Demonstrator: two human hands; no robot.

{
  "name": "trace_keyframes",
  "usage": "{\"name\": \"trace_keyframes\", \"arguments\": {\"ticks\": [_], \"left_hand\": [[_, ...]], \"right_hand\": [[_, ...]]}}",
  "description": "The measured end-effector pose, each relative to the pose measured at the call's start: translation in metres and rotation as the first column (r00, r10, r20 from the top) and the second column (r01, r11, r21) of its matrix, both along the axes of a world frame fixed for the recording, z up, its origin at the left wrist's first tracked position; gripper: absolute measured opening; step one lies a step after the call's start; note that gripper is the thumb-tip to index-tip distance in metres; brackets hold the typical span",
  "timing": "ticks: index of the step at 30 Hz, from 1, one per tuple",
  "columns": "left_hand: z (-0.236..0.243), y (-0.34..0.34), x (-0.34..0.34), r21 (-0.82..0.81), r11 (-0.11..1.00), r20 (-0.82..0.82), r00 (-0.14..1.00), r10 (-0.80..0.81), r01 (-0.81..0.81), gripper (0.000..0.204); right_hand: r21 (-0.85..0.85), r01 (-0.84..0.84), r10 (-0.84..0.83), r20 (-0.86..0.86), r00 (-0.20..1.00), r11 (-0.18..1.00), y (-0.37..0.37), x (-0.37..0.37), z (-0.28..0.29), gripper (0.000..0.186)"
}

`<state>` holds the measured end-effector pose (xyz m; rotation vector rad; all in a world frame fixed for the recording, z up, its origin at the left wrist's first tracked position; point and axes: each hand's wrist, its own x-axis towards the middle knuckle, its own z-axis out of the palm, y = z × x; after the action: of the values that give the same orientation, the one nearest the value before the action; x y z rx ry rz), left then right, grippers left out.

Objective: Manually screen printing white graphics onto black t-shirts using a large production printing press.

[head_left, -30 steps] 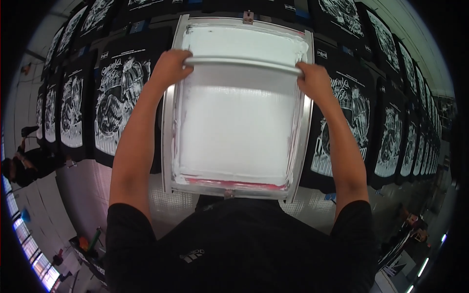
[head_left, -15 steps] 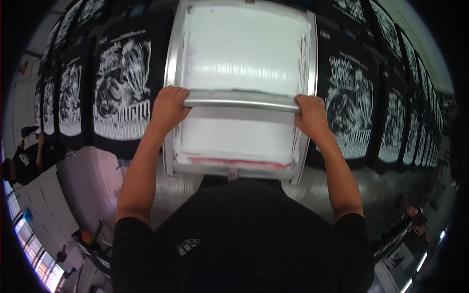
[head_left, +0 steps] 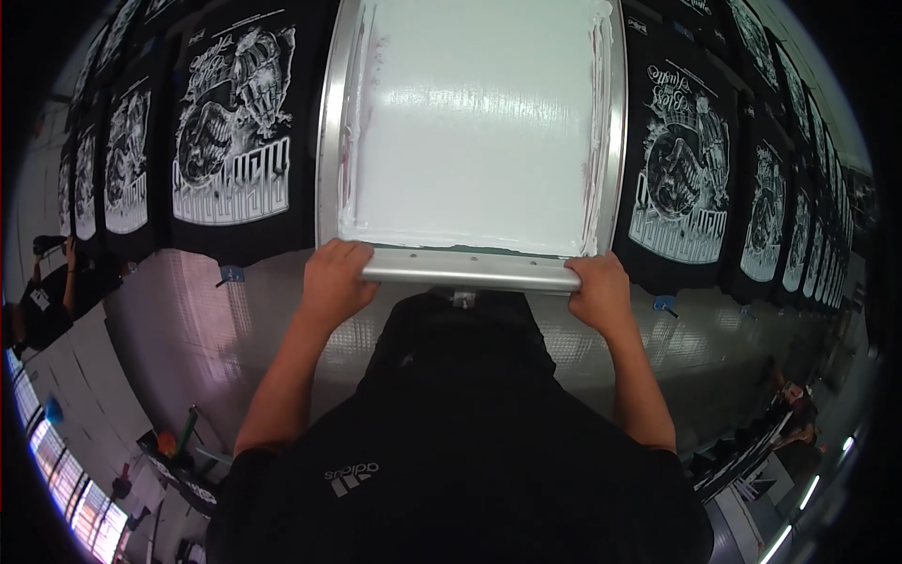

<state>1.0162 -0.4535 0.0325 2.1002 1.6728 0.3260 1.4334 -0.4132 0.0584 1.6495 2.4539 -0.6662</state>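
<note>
Both my hands are wrapped round a long metal squeegee [head_left: 470, 271], one at each end. My left hand [head_left: 340, 280] grips its left end, and my right hand [head_left: 601, 291] closes on the right end. The squeegee lies crosswise at the near end of a printing screen [head_left: 479, 150], close in front of my body. White ink coats the screen mesh, with thicker ridges along both sides. A silvery metal frame [head_left: 331, 141] borders it. The blade's lower edge and whatever lies under the screen are hidden.
Black shirts with white prints lie in rows to the left [head_left: 235, 122] and right [head_left: 681, 169] of the screen. A co-worker in black [head_left: 56, 291] is at the far left, another person [head_left: 799, 414] at the lower right. Glossy floor [head_left: 207, 329] lies below the shirts.
My hands have pulled the squeegee toward my body, from the middle of the screen to its near end. The view has shifted somewhat too.
</note>
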Motion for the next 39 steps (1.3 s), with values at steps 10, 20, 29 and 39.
{"name": "trace_keyframes", "arguments": {"ticks": [10,20,29,39], "left_hand": [[-0.045,0.131,-0.006,0.269,0.962,0.023,0.999,0.028,-0.033,0.047],[-0.023,0.457,-0.021,0.249,0.967,-0.197,0.975,0.099,-0.048,0.043],[0.020,0.366,-0.032,0.043,0.999,-0.155,0.988,0.001,0.006,0.035],[0.010,0.024,0.002,0.007,1.000,0.049,0.999,-0.020,0.020,0.038]], "right_hand": [[0.298,0.026,-0.001,-0.083,0.997,0.954,0.123,0.002,-0.039,0.044],[0.385,0.023,-0.074,0.119,0.990,0.922,0.441,-0.029,-0.036,0.040],[0.167,-0.014,-0.006,0.115,0.993,0.986,0.346,-0.007,0.008,0.042],[-0.061,0.037,-0.036,0.016,0.999,0.997,0.032,-0.009,0.016,0.041]]}}
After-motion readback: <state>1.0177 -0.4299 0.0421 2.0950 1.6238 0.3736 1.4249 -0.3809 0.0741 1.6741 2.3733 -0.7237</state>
